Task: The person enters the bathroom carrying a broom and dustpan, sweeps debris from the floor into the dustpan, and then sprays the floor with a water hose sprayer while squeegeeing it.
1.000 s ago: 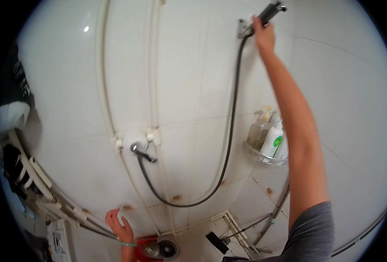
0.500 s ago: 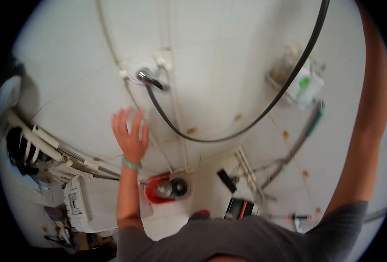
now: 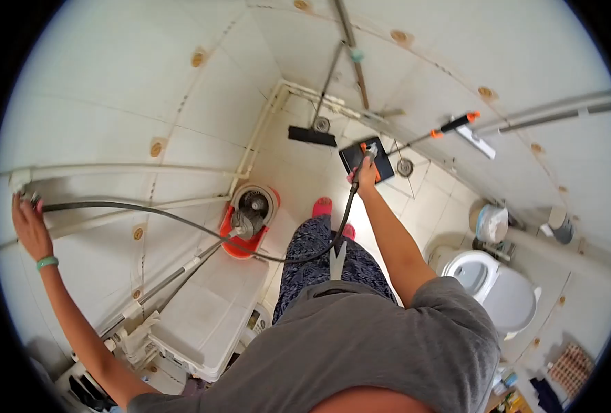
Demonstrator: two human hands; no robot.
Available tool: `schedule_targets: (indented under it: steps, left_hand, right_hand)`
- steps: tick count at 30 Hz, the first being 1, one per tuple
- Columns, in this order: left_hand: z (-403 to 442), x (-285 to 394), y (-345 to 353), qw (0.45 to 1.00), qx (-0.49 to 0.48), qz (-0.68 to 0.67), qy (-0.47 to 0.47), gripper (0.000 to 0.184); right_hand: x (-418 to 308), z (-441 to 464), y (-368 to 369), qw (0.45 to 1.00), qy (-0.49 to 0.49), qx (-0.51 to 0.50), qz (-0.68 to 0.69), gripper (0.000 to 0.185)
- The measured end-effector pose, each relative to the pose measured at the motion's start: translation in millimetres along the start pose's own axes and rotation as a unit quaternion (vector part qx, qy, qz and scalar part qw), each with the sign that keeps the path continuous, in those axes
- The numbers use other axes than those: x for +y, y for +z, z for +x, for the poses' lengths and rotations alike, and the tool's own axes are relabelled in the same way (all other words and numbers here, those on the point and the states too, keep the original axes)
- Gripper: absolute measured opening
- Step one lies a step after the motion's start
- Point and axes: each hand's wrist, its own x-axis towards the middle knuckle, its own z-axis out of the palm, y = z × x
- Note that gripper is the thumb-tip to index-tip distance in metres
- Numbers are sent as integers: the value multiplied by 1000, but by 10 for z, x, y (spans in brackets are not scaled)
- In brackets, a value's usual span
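My left hand is at the far left wall, its fingers closed about a chrome shower tap that they partly hide. From the tap a dark shower hose sags across in front of my body. Its other end rises to the shower head, which my right hand grips by the handle. Below that hand, on the floor, lies a black dustpan with orange parts. I cannot make out any water coming from the shower head.
A red-and-white mop bucket holds a mop head beside a white lidded box. A broom leans at the far corner. To the right are a toilet and a floor drain. Pipes run along the left wall.
My view has swung right and down. My left hand, open before the wall earlier, is now on the tap. My right hand, out of view before, has come down holding the shower head.
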Motion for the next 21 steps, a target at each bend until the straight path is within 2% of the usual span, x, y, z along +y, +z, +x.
schedule_targets:
  steps: [2, 3, 4, 6, 8, 10, 11, 21]
  left_hand:
    - [54, -88, -61, 963, -10, 209, 173, 23]
    - [89, -81, -20, 960, 27, 201, 193, 23]
    - [107, -109, 18, 959, 28, 195, 205, 23]
    - [90, -212, 91, 959, 73, 212, 175, 24]
    - [110, -243, 98, 954, 86, 197, 207, 24]
    - [89, -265, 141, 964, 102, 182, 162, 25]
    - [83, -291, 142, 964, 103, 182, 164, 25]
    - [66, -525, 263, 969, 109, 155, 156, 28]
  right_hand:
    - [345, 32, -394, 993, 19, 78, -88, 39]
    - [488, 78, -522, 984, 43, 128, -114, 45]
    - [628, 107, -651, 984, 49, 136, -108, 45]
    - [844, 159, -875, 964, 60, 162, -200, 46]
    - [933, 157, -1011, 969, 77, 156, -177, 39]
    - [963, 129, -1086, 976, 83, 108, -169, 33]
    - [946, 78, -1074, 981, 81, 116, -134, 31]
    - [741, 49, -1017, 981, 60, 117, -144, 30]
